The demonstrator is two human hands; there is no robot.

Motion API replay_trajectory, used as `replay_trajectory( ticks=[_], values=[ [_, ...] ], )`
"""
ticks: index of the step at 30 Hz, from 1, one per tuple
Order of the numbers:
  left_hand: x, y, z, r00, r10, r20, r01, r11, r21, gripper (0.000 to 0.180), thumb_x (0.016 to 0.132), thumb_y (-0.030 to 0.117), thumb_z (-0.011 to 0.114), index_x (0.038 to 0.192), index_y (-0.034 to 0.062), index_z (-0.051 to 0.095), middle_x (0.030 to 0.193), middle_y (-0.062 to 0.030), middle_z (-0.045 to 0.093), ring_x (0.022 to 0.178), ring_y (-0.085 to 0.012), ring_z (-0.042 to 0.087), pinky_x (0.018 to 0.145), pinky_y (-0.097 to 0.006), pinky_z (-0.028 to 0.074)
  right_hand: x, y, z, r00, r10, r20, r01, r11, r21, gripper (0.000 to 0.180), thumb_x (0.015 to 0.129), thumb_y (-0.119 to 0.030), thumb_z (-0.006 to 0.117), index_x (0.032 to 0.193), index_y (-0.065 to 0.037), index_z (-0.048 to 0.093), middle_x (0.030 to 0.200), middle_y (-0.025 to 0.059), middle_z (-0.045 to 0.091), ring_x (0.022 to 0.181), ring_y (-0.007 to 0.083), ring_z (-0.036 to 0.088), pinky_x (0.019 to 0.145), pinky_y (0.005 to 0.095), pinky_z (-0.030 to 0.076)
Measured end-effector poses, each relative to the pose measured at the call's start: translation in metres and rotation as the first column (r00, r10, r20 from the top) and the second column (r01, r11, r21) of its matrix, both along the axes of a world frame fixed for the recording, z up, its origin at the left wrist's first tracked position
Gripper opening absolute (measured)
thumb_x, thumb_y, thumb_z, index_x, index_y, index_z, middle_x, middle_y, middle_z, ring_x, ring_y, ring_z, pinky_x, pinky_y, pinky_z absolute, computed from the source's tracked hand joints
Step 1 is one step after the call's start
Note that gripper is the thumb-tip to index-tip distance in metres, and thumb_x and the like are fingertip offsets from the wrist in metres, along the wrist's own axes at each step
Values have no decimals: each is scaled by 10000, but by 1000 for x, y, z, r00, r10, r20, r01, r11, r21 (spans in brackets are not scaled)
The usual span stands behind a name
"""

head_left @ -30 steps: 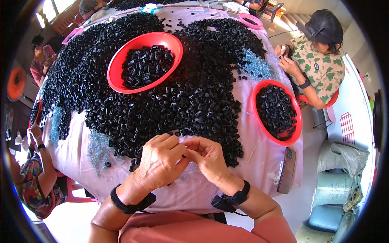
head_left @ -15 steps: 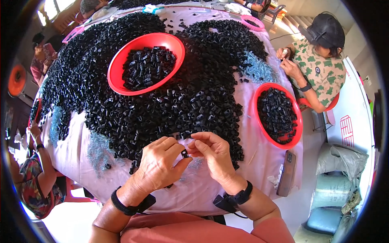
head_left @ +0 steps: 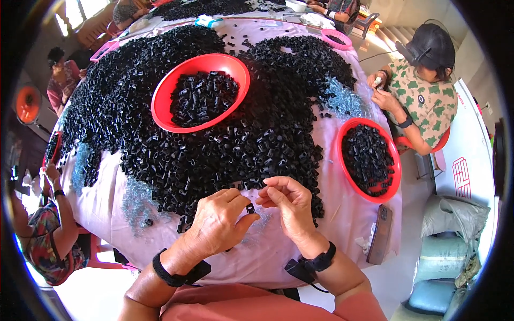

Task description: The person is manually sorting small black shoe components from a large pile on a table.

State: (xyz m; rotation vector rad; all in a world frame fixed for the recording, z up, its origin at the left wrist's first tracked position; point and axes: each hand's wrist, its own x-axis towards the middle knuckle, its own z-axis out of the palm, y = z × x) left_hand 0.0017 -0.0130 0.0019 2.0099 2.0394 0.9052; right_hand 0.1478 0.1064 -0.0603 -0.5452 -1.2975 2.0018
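Head view: left hand (head_left: 217,222) pinches black part (head_left: 250,209), likely light, stiff; best held by sides. Right hand (head_left: 292,208) apart, grip unclear.

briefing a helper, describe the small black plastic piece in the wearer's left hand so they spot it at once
On the table draped in pale pink cloth, find the heap of small black plastic pieces. At its near edge, the wearer's bare left hand holds the black piece, set apart because its neighbours lie loose.

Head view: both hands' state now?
Left hand: closed, holding a small black piece.
Right hand: fingers partly curled; cannot tell whether they hold anything.
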Motion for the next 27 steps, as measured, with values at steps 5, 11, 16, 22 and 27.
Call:
replay_trajectory(
  ticks=[5,11,16,22,27],
  values=[
    [-4,3,1,996,59,71,-57,998,-42,272,746,110,815,963,2,692,756,-118,654,648,-304,666,569,-396,526,2,-1,4,1000,16,-14,-17,999,-43,250,1022,-151,604,1240,-28,607,967,109,732,849,182,729,743,282,583],
    [-48,39,10,860,335,386,-372,928,23,527,868,-70,657,1376,3,540,1065,-96,689,818,-142,665,714,-269,534,3,2,4,999,45,24,-44,998,-43,326,1030,-188,602,1302,-15,553,1002,121,729,887,189,722,762,291,574],
    [-53,28,3,846,304,438,-386,916,110,704,896,-121,566,1542,53,344,1387,-177,561,1209,-213,626,949,-300,524,0,-1,7,997,69,38,-68,997,-29,331,1022,-181,613,1300,-11,556,1001,120,730,891,194,724,770,299,573],
    [-42,10,16,884,226,410,-214,974,-75,310,922,-17,632,1231,-30,647,1016,-109,726,938,-135,701,822,-286,561,-1,-1,5,999,29,41,-27,999,-28,305,1004,-184,627,1262,-26,590,955,97,728,829,186,729,727,296,577],
    [-29,32,70,937,182,298,-174,983,-54,191,933,48,648,1082,-55,707,842,-77,729,782,-105,683,724,-262,552,-2,0,3,999,41,-17,-40,998,54,299,1010,-213,625,1257,-46,599,944,80,720,824,170,711,744,294,561]
  ],
)
